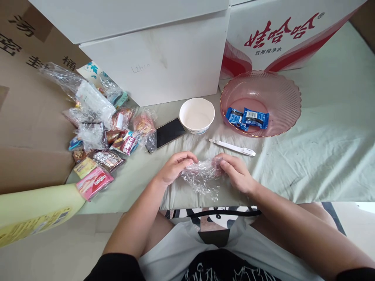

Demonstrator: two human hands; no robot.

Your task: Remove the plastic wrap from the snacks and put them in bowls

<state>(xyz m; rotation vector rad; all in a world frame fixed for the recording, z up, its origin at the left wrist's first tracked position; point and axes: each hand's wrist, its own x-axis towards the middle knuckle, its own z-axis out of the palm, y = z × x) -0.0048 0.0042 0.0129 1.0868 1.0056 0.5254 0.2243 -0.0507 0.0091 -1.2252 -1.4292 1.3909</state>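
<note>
A crumpled clear plastic bag (202,177) is stretched between my two hands, low over the front of the cloth-covered table. My left hand (177,167) pinches its left end, fingers curled. At the right end, my right hand (236,171) grips it between thumb and fingers. Whether anything lies inside the crinkled film I cannot tell. Just beyond my hands lies a white pen-like cutter (232,147). Behind it stands a white paper bowl (197,114), with no contents visible. Blue snack packets (255,118) lie in a pink ribbed plastic basin (288,105) at the back right.
Several wrapped snacks (108,159) and clear wrappers (95,103) are heaped at the left. A dark phone (168,134) lies beside the bowl. White cartons (181,62) line the back; a brown carton (32,117) and a yellow-green package (38,210) bound the left.
</note>
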